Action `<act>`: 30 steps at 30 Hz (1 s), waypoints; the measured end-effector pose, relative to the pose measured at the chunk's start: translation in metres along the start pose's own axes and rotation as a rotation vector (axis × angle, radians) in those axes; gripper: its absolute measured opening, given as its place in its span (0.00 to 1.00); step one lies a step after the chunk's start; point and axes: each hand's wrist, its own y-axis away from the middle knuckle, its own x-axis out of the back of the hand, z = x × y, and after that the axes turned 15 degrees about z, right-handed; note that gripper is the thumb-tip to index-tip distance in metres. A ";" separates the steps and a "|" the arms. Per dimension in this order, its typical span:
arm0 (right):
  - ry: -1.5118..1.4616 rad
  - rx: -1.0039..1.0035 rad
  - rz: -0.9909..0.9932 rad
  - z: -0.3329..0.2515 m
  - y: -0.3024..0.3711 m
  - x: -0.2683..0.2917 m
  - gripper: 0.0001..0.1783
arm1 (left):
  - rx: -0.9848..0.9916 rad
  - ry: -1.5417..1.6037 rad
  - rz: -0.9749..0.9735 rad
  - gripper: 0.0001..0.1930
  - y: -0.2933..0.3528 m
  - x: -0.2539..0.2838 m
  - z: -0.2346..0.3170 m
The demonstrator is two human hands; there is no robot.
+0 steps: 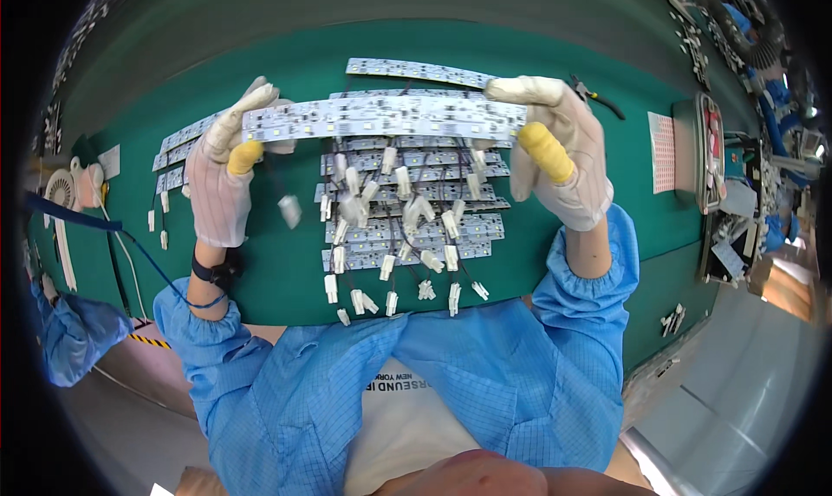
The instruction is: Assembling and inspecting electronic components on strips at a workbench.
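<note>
A long white LED circuit board (381, 119) is held up level between my two gloved hands. My left hand (221, 171) pinches its left end, with a yellow cover on the thumb. My right hand (576, 154), its thumb likewise covered in yellow, grips the right end. A blurred white connector (289, 210) dangles on dark wires near the left end. Beneath the held board, rows of similar LED boards (416, 160) lie stacked, their wired white connectors (403, 181) hanging toward me. Another LED board (416, 69) reaches behind my right fingertips; I cannot tell whether they touch it.
More LED boards (178, 141) lie beyond my left hand on the green mat (286, 292). Pliers (602, 97) rest at the far right, near a red-dotted sheet (661, 152) and a clear-sided box (709, 154). A blue cord (152, 253) runs to my left wrist.
</note>
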 end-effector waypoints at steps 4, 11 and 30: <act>0.003 -0.065 -0.034 -0.008 0.000 -0.001 0.27 | 0.006 -0.102 0.006 0.34 0.002 0.000 -0.001; -0.041 -0.063 0.025 -0.006 0.007 0.002 0.22 | -0.128 0.019 0.079 0.30 0.009 -0.003 0.003; 0.065 0.023 0.062 -0.007 0.003 -0.011 0.22 | -0.145 -0.063 0.069 0.29 0.005 0.001 -0.001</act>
